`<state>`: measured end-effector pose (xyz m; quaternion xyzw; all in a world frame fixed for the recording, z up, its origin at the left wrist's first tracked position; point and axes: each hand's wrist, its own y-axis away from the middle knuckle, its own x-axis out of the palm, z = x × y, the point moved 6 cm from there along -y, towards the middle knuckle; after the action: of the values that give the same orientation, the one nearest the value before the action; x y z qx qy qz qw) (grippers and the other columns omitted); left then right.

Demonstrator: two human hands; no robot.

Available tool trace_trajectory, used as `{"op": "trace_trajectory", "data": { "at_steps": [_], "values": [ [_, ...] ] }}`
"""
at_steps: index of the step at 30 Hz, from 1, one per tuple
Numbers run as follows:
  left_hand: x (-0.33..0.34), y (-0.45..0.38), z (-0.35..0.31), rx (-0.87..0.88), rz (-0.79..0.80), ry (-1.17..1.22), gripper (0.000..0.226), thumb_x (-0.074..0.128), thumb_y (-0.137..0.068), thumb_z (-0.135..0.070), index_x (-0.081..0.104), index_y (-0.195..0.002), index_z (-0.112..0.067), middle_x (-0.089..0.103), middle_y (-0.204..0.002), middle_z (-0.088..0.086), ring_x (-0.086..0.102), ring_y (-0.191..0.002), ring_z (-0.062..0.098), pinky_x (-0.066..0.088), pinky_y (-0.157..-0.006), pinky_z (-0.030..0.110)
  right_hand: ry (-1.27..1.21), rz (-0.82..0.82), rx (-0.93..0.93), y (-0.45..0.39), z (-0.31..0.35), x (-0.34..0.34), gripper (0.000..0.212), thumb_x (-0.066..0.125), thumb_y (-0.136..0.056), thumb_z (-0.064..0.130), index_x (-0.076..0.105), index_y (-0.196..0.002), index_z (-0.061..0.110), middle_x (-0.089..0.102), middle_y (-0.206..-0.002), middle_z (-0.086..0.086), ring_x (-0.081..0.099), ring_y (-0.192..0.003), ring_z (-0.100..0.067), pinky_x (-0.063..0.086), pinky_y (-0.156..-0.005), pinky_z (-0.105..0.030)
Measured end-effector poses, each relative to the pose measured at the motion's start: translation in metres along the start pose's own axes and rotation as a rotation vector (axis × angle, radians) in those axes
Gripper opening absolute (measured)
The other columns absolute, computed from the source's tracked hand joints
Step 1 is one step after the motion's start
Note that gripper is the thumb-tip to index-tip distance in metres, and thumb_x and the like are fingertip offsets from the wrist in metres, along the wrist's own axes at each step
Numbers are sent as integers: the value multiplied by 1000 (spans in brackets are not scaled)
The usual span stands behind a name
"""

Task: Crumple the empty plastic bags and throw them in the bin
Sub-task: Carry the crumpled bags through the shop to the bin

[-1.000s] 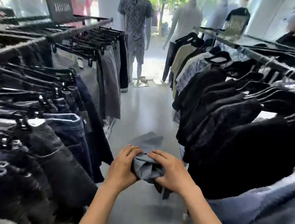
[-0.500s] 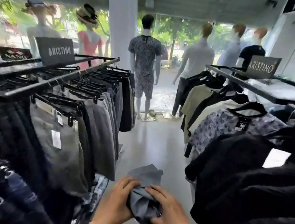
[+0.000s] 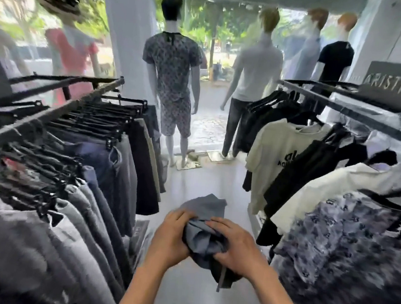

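Left hand [image 3: 172,239] and right hand [image 3: 237,247] low in aisle, fingers of both clamped on crumpled grey plastic bag [image 3: 203,236] bunched between palms; loose flap sticking up beyond knuckles. Trousers rack [image 3: 61,107] close on left, shirts rack [image 3: 356,109] close on right. Pale floor [image 3: 206,181] ahead. Mannequins [image 3: 172,82] at window, backs turned.

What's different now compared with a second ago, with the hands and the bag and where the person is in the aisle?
The person has walked forward down the aisle: the mannequins at the window look nearer and the racks have slid past. Both hands, left hand and right hand, kept hold of the grey plastic bag, bunching it tighter. Nothing was let go, and no bin is in view.
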<state>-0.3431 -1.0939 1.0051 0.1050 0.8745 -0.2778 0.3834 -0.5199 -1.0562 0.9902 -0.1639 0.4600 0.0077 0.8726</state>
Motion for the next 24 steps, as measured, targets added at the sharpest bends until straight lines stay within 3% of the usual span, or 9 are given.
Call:
{"op": "trace_trajectory", "data": {
  "at_steps": [4, 7, 11, 13, 16, 19, 24],
  "values": [
    [32, -107, 67, 16, -23, -67, 55, 82, -66, -39, 60, -116, -30, 59, -119, -11, 55, -116, 12, 50, -91, 32, -10, -8, -41, -111, -61, 13, 70, 67, -63, 34, 46, -127, 55, 39, -133, 49, 58, -112, -2, 49, -87, -14],
    [52, -189, 113, -24, -25, -81, 54, 81, -63, -41, 58, -111, -35, 57, -117, -14, 54, -112, 12, 52, -85, 33, -29, 38, -43, -199, -108, 18, 63, 66, -67, 34, 50, -125, 54, 50, -133, 32, 62, -107, -4, 53, -85, -21],
    [69, -287, 162, -67, -28, -66, 49, 79, -64, -43, 54, -106, -37, 56, -110, -16, 53, -104, 10, 53, -82, 34, -61, 106, -39, -310, -160, 24, 61, 65, -71, 37, 49, -127, 57, 59, -133, 26, 60, -111, -2, 43, -87, -9],
    [66, -340, 189, -105, -53, -78, 49, 77, -64, -46, 53, -106, -38, 55, -110, -17, 54, -103, 8, 51, -79, 28, -69, 124, -47, -372, -178, 23, 62, 66, -71, 32, 52, -127, 55, 60, -133, 26, 59, -110, -3, 41, -85, -6],
    [68, -408, 235, -147, -68, -68, 53, 78, -62, -46, 55, -110, -38, 57, -112, -15, 54, -103, 7, 42, -81, 15, -76, 168, -73, -457, -200, 30, 56, 68, -73, 26, 60, -124, 47, 62, -130, 23, 60, -108, -6, 47, -86, -15],
    [85, -473, 284, -203, -32, -43, 58, 81, -62, -49, 55, -113, -38, 58, -111, -14, 52, -100, 4, 33, -78, 1, -68, 200, -83, -532, -235, 44, 56, 66, -73, 28, 60, -125, 48, 61, -130, 24, 59, -108, -4, 43, -86, -10],
    [114, -591, 390, -258, -31, -43, 59, 79, -61, -48, 56, -114, -36, 59, -116, -10, 55, -104, 8, 36, -81, 10, -58, 212, -104, -674, -296, 79, 56, 61, -71, 35, 60, -126, 48, 62, -130, 25, 60, -109, -1, 47, -88, -16]
  ]
}}
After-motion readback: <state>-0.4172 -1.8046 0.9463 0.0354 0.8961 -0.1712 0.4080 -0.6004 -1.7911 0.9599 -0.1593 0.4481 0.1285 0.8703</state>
